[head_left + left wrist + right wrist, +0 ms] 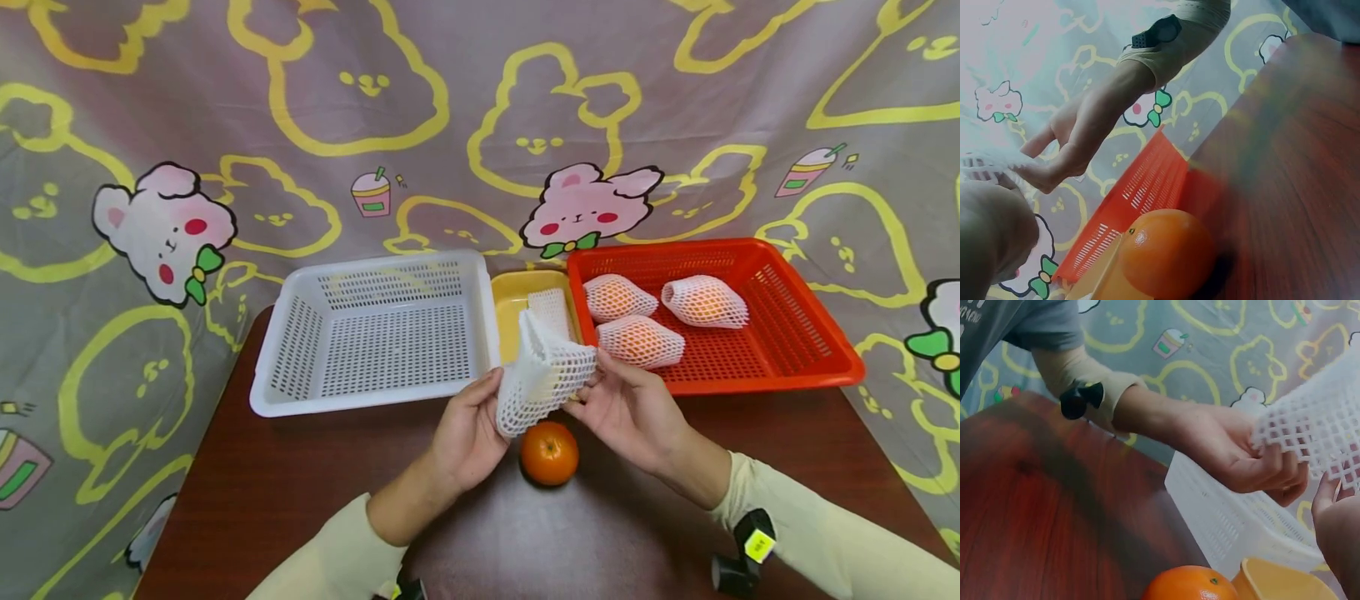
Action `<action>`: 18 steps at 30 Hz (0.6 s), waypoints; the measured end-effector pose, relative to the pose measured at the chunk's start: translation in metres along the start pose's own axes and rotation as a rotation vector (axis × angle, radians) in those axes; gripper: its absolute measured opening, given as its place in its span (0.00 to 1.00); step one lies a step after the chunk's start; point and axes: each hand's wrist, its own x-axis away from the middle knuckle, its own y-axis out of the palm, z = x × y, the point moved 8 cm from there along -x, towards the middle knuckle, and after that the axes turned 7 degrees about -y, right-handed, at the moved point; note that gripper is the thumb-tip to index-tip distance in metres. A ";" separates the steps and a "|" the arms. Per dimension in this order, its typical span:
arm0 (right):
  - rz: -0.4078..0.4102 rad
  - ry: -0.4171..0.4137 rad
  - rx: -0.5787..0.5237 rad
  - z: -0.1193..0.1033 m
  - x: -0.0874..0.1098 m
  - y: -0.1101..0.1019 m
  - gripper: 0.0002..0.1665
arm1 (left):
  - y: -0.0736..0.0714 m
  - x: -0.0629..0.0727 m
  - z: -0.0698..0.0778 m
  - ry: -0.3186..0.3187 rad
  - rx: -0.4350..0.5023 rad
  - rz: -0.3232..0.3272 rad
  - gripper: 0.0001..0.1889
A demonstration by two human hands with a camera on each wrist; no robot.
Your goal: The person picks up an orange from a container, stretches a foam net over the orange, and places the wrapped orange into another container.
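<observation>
Between both hands a white foam mesh sleeve [547, 375] is held up above the table, its upper edge spread apart. My left hand [472, 433] grips the sleeve's left side, with the thumb uppermost. On the other side my right hand [633, 412] pinches the sleeve's right edge. Directly below, an orange [550, 454] sits bare on the table. The right wrist view shows the mesh sleeve [1316, 425] stretched between the two hands, with the orange [1191, 586] at the bottom. In the left wrist view the orange [1167, 253] appears large, and the sleeve is partly cut off.
A white perforated basket [300, 400] stands at the left. The red basket [787, 379] at the right has several mesh-wrapped oranges [637, 340] in it. Between them is a yellow container [510, 292] with white foam mesh [550, 310] inside. A patterned curtain hangs behind the table.
</observation>
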 end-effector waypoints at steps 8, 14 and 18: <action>0.024 0.047 0.154 0.002 0.015 -0.015 0.20 | 0.003 0.001 -0.024 -0.173 -0.178 -0.093 0.20; 0.197 0.053 0.544 0.005 0.027 -0.036 0.13 | -0.012 -0.001 -0.029 -0.111 -0.168 0.008 0.16; 0.327 0.089 0.649 0.012 0.035 -0.050 0.10 | -0.030 -0.002 -0.027 -0.039 -0.270 0.175 0.17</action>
